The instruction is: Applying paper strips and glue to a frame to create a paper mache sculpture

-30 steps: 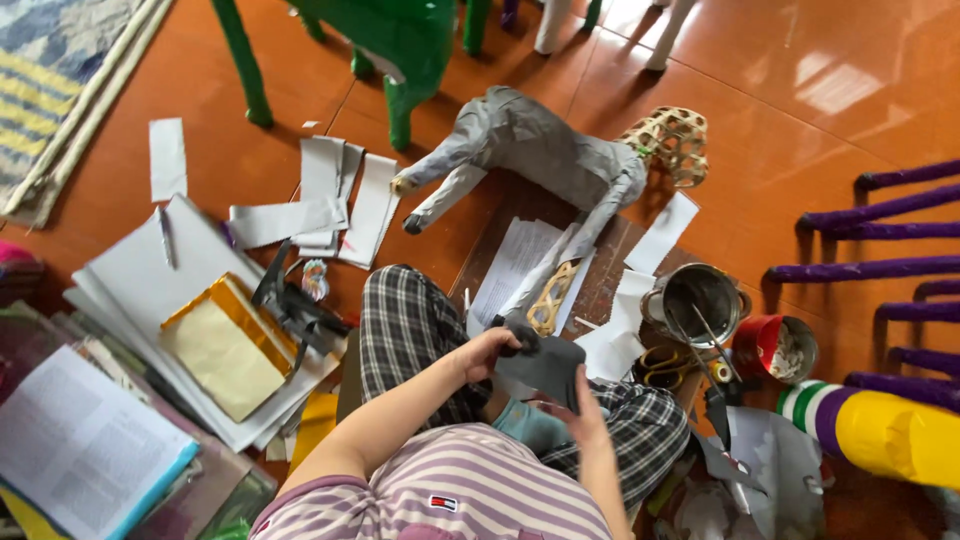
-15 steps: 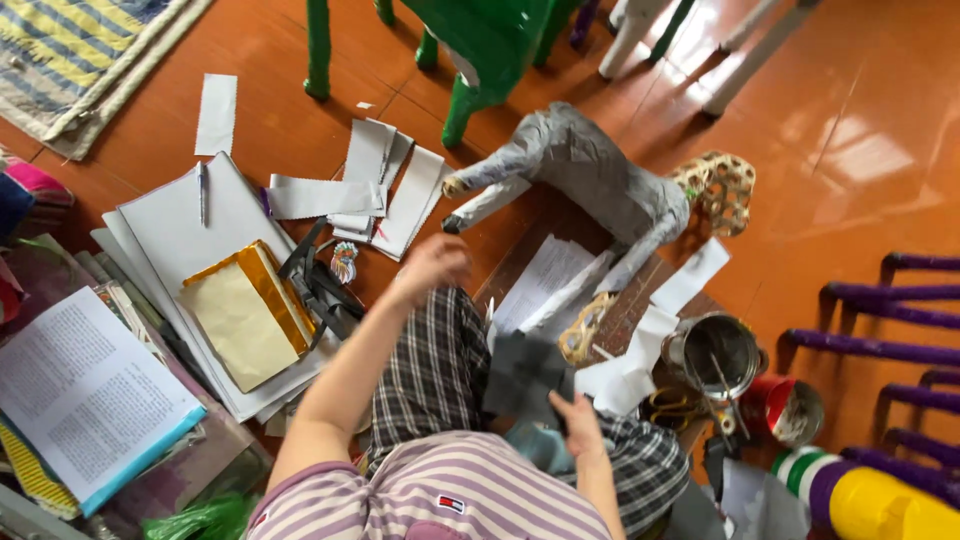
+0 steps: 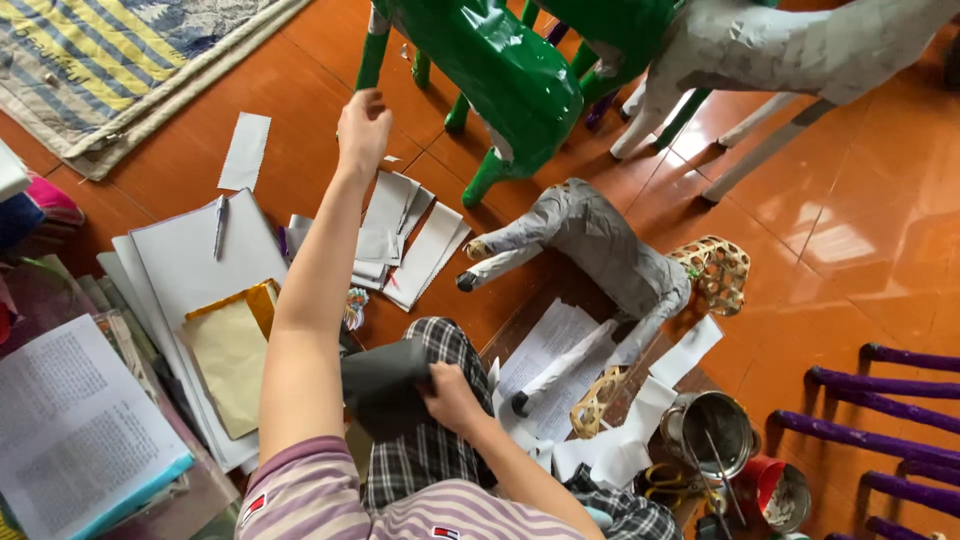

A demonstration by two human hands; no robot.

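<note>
A: Left hand [image 3: 364, 128]?
B: Arm stretched out over the floor [image 3: 880, 230], far from the lap. Fingers curled loosely, nothing seen in them. It hangs above the far end of the paper strips [image 3: 405, 240], just short of the green figure [image 3: 490, 70].

A: Right hand [image 3: 452, 395]?
B: In the lap, closed on the edge of a dark grey sheet [image 3: 385, 385]. Sheet is folded or curved, resting over the plaid trousers [image 3: 440, 350].

A: What lies about it?
B: Grey papered animal [image 3: 590, 240] on its side, just past the knee, legs pointing toward the person. Woven piece [image 3: 720, 275] touching its right end. Printed pages [image 3: 555, 365] under its lower legs, white scraps [image 3: 640, 420] beside them.

A: Left side?
B: Stack of white sheets [image 3: 180, 270] with a pen [image 3: 219, 225] on top. Yellow envelope [image 3: 232, 350] at the stack's near edge. Open book [image 3: 75, 430] at the lower left corner.

A: Right side?
B: Metal pot [image 3: 710, 430], red can [image 3: 775, 490] near it. Purple bars [image 3: 890, 400] at the right edge. Striped mat [image 3: 120, 60] in the top left corner. Grey figure [image 3: 800, 45] standing top right.
</note>
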